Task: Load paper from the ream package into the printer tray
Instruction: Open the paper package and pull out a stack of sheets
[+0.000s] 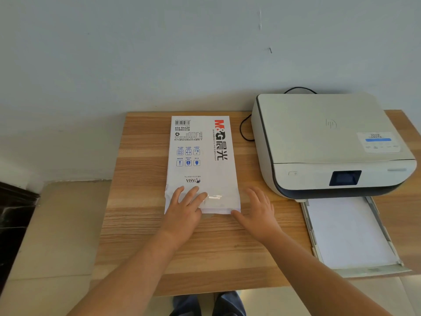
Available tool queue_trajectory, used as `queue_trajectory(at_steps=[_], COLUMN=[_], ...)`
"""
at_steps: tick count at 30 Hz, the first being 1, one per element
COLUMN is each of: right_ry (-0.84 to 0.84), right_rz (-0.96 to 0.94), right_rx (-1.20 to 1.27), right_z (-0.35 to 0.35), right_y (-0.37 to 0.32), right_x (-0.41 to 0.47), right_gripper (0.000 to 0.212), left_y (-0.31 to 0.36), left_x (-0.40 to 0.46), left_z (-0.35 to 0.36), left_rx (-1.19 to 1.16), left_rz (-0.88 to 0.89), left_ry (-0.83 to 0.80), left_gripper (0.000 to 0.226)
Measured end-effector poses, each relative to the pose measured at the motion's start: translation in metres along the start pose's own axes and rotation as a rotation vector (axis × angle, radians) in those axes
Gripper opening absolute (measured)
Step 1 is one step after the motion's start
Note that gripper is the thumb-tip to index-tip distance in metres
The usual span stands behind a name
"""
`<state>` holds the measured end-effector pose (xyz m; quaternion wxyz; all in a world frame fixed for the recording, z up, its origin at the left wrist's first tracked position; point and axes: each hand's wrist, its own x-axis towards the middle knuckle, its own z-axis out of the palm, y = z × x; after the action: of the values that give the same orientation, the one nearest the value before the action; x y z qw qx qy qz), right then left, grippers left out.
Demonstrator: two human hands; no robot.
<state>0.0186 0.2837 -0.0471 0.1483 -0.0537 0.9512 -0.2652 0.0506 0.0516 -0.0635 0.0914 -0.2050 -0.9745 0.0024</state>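
A white ream package (202, 160) with red and black lettering lies lengthwise in the middle of the wooden table (141, 224). My left hand (184, 208) rests flat on the package's near end, fingers spread. My right hand (257, 210) lies on the table beside the package's near right corner, thumb touching that corner. Neither hand holds anything. The white printer (319, 137) stands at the right, its paper tray (348, 233) pulled out toward me with white sheets lying in it.
A black cable (245, 131) loops on the table between the package and the printer. The wall stands right behind the table. The tray overhangs the table's front right edge. A dark object (13, 215) stands on the floor at the left.
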Motion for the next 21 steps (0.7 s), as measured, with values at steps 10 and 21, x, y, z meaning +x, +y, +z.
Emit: queue_trajectory(at_steps=[10, 21], right_ry=[-0.272, -0.318], right_rz=[0.447, 0.641], right_rx=[0.378, 0.724], right_z=[-0.004, 0.006], right_y=[0.002, -0.013], right_x=[-0.017, -0.010], right_gripper=[0.028, 0.017], left_y=[0.011, 0.018], left_x=[-0.025, -0.037], left_z=[0.005, -0.004], left_rx=[-0.044, -0.129], left_rz=[-0.014, -0.103], left_ry=[0.020, -0.150], left_gripper=[0.018, 0.015])
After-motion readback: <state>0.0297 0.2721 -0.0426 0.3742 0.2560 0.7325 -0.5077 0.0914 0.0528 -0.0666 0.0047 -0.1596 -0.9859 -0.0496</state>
